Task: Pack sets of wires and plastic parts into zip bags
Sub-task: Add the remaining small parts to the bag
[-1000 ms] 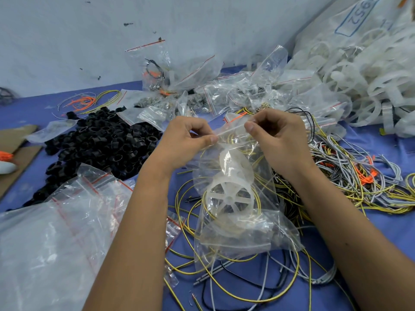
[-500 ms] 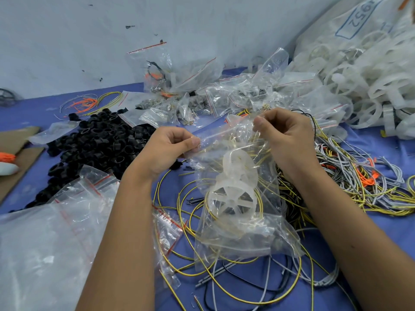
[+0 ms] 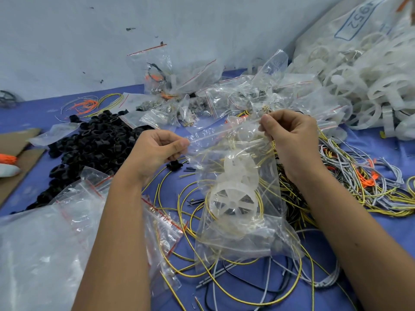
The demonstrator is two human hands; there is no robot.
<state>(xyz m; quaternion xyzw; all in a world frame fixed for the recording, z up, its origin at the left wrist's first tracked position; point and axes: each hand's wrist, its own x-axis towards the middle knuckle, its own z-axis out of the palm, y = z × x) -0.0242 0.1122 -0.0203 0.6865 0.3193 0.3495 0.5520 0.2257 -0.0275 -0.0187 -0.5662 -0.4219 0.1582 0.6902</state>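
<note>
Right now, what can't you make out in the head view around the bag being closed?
- Zip seal of the held zip bag: clear film and glare hide whether the strip between the left hand and right hand is pressed shut.
- Wire count inside: crumpled plastic blurs it; only the white wheel part reads clearly.
- Sack label: cut off by the top edge.
- Black object at the left edge: cropped, unidentifiable.

We see a blue table [image 3: 40,113] carrying black plastic rings [image 3: 94,142] left of the grip, empty zip bags [image 3: 40,239] below-left, loose yellow wires [image 3: 179,205] beneath it, grey-yellow wire bundles [image 3: 359,182] right, white wheels [image 3: 370,90] beyond.
</note>
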